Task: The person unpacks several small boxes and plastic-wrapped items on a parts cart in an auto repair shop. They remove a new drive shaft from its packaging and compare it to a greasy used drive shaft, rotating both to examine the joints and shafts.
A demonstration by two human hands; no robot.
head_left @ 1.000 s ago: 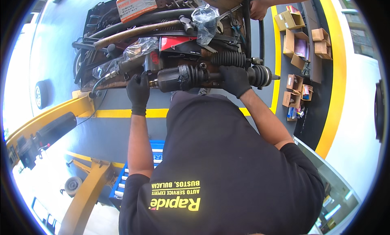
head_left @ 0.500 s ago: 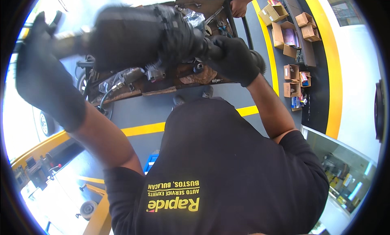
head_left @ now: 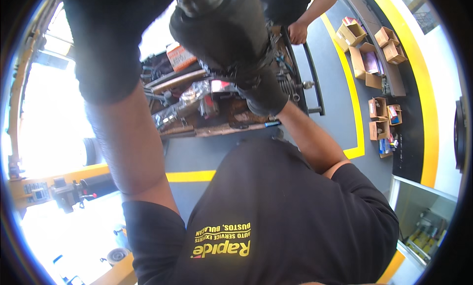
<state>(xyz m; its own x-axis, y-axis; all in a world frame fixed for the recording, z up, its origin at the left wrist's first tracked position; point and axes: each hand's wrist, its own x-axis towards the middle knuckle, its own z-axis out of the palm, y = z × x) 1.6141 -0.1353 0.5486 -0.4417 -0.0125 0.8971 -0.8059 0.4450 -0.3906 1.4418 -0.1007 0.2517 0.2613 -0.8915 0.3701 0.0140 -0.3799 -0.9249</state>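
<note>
A black drive axle point(head_left: 221, 38) with a fat joint housing and a ribbed rubber boot is raised over the workbench. Its bare metal stub point(head_left: 199, 0) tilts up toward me at the top edge. Just below the boot, my gloved right hand point(head_left: 263, 93) is closed around the shaft. My gloved left hand point(head_left: 116, 38) looms large and blurred at the upper left, beside the stub. Its fingers are out of the picture, so its grip does not show.
Car parts, tools and an orange-white box point(head_left: 180, 57) crowd the workbench point(head_left: 197, 132). A co-worker's hand point(head_left: 297, 33) is by the bench's metal side rail point(head_left: 313, 75). Open cardboard boxes point(head_left: 367, 63) line the wall at right. A yellow lift arm point(head_left: 84, 174) stands at left.
The drive axle has swung from lying nearly level to a steeper tilt, its stub end now up near me. My left hand has risen and come closer. The view has also shifted.
</note>
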